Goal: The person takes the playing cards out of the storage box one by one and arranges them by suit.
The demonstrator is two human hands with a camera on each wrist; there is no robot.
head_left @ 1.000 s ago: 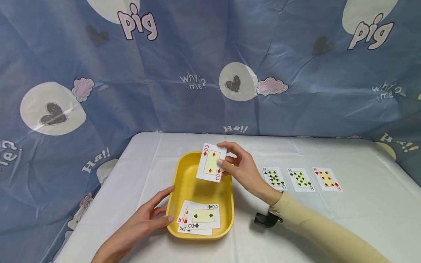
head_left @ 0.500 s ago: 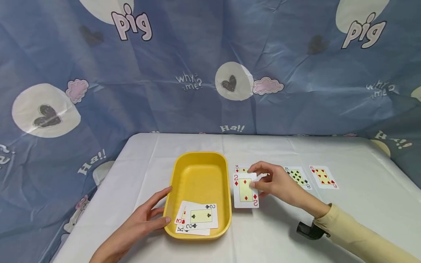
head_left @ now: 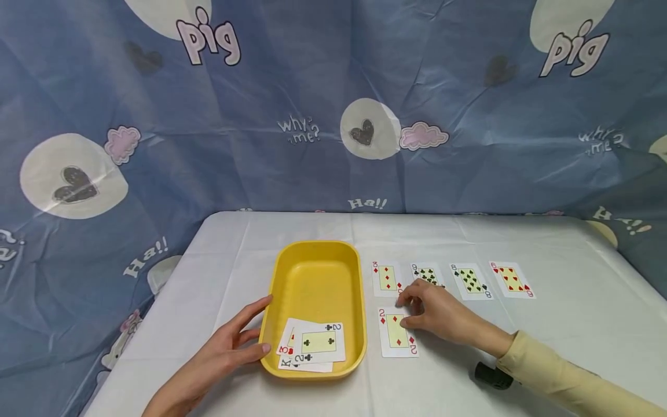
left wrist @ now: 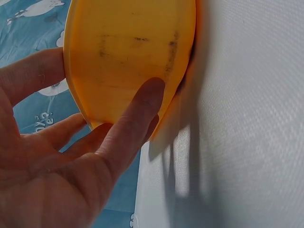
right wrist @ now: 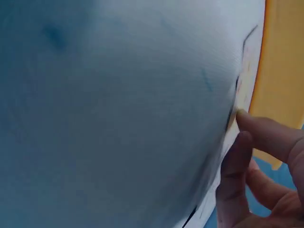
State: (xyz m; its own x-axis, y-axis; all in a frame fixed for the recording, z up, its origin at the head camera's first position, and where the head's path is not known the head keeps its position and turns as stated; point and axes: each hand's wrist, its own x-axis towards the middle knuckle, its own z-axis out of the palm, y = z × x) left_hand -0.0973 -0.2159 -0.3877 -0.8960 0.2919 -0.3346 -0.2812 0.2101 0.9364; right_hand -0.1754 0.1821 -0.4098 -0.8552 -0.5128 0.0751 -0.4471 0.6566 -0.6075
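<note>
My right hand (head_left: 435,310) holds the upper right corner of a two of diamonds (head_left: 392,347), which lies face up along the white table. Its thumb is on the card's face and the index fingertip is at the top edge. In the right wrist view, thumb and index fingertips come close together at the card. My left hand (head_left: 224,353) rests against the left side of a yellow plastic tray (head_left: 276,278), fingertips at the rim. The left wrist view shows its thumb (left wrist: 137,114) laid along the tray's outer wall. Inside the tray, a two of clubs (head_left: 333,353) overlaps a three of hearts and a king.
Behind the right hand runs a row of face-up cards: three of diamonds (head_left: 384,289), nine of clubs (head_left: 419,267), eight of spades (head_left: 471,282) and six of hearts (head_left: 512,280). A patterned blue cloth (head_left: 312,174) hangs behind the white-covered table (head_left: 573,313).
My right hand has carried the two of diamonds from above the tray rightward and down to the table, below the three of diamonds. My left hand has stayed at the tray.
</note>
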